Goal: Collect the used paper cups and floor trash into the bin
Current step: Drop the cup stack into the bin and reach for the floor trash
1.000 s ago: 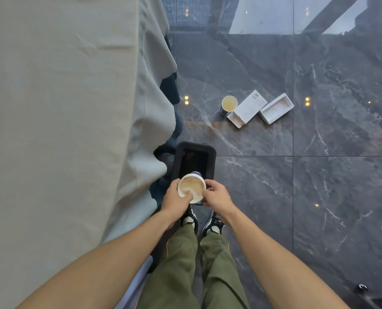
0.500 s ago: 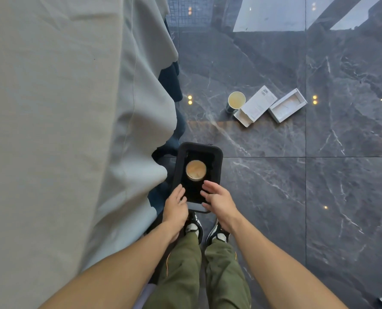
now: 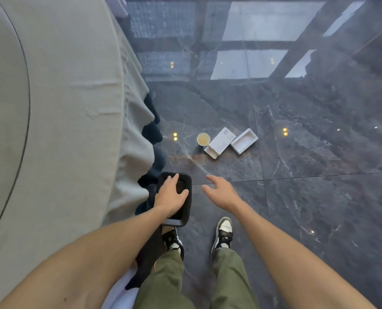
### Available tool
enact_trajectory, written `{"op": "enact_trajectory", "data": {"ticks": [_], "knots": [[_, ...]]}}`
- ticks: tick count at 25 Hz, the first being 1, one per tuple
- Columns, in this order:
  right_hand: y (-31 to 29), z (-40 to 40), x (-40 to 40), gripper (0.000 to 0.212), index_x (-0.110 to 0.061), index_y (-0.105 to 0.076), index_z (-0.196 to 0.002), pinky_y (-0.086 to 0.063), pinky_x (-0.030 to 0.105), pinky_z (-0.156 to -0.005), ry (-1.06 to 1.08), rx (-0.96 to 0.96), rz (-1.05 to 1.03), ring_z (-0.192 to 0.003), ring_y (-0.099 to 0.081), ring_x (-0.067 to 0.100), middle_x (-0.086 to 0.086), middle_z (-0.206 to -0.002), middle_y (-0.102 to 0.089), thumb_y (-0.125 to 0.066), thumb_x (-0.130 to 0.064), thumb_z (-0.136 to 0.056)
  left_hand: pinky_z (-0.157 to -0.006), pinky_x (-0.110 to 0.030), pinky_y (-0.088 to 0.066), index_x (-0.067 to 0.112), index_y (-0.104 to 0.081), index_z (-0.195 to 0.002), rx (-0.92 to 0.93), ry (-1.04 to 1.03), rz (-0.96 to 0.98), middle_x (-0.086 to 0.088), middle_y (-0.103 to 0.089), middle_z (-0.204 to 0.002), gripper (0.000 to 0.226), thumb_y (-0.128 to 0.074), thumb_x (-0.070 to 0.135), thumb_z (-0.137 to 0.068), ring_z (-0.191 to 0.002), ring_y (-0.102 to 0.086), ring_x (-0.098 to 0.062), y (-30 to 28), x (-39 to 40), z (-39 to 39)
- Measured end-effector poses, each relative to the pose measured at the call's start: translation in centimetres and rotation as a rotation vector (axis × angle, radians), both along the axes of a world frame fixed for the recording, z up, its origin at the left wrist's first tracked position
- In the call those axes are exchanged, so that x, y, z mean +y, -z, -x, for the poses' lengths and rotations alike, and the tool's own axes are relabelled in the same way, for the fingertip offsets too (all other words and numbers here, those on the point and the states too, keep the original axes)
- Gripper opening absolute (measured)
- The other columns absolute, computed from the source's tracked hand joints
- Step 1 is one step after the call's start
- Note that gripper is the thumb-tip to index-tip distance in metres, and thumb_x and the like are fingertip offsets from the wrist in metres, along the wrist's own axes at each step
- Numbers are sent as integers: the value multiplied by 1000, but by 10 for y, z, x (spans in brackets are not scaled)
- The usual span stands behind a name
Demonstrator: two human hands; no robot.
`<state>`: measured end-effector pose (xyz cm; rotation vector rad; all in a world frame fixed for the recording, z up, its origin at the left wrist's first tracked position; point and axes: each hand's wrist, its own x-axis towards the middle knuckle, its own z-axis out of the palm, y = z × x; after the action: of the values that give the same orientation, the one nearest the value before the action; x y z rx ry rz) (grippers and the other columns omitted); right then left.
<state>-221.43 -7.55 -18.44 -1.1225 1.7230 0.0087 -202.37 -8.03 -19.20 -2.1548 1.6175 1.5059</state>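
A black bin [image 3: 188, 205] stands on the dark floor beside the draped table. My left hand [image 3: 170, 196] hovers over its opening with fingers spread, holding nothing; a dim round cup [image 3: 181, 186] shows inside between thumb and fingers. My right hand [image 3: 221, 192] is open over the floor just right of the bin, fingers pointing forward. Farther ahead a paper cup [image 3: 203, 139] stands upright on the floor with pale liquid inside. Touching its right side lies a white box lid [image 3: 220, 142], and beside that an open white box tray [image 3: 244, 141].
A round table with a grey cloth [image 3: 74, 130] fills the left side, its folds hanging down next to the bin. Glossy dark marble floor [image 3: 308, 208] stretches ahead and right. My two feet in black-and-white shoes [image 3: 223, 233] stand just behind the bin.
The cup held by both hands above the bin dropped into it. My left hand then moved over the bin's opening, my right hand swung out to the right, and my right foot stepped right.
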Motion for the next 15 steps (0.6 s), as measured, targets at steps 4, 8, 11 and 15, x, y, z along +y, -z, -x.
{"op": "enact_trajectory", "data": {"ticks": [4,8,11,15], "knots": [[-58,68,-14,71,-34,-26,-162,-16,57,-125,-273,230,40,-159,-7,35,4,-173,-12,-48,-56,-98,-122,-53,-25,27,-21,-162,-104,195,101,-7,-16,-172,81,-60,52,-96,-157,-20,-31,-65,-29,49],[-101,129,-38,76,-35,-24,-161,-12,59,-124,-364,288,134,-158,-3,36,5,-173,-6,-52,-58,-94,-123,-57,-22,28,-16,-163,-182,243,202,-8,-12,-173,88,-59,60,-93,-158,-15,-34,-112,-50,100],[-126,174,-58,86,-32,-17,-163,-13,58,-124,-411,334,192,-159,-2,36,8,-173,-4,-56,-60,-91,-125,-54,-20,31,-14,-163,-175,214,231,-9,-10,-173,93,-61,63,-89,-159,-13,-33,-132,-59,140],[-139,221,-81,97,-30,-10,-164,-13,59,-124,-427,369,222,-159,0,39,13,-173,0,-61,-61,-88,-126,-53,-18,30,-13,-164,-156,198,228,-9,-8,-173,99,-64,65,-86,-159,-10,-31,-142,-72,182]]}}
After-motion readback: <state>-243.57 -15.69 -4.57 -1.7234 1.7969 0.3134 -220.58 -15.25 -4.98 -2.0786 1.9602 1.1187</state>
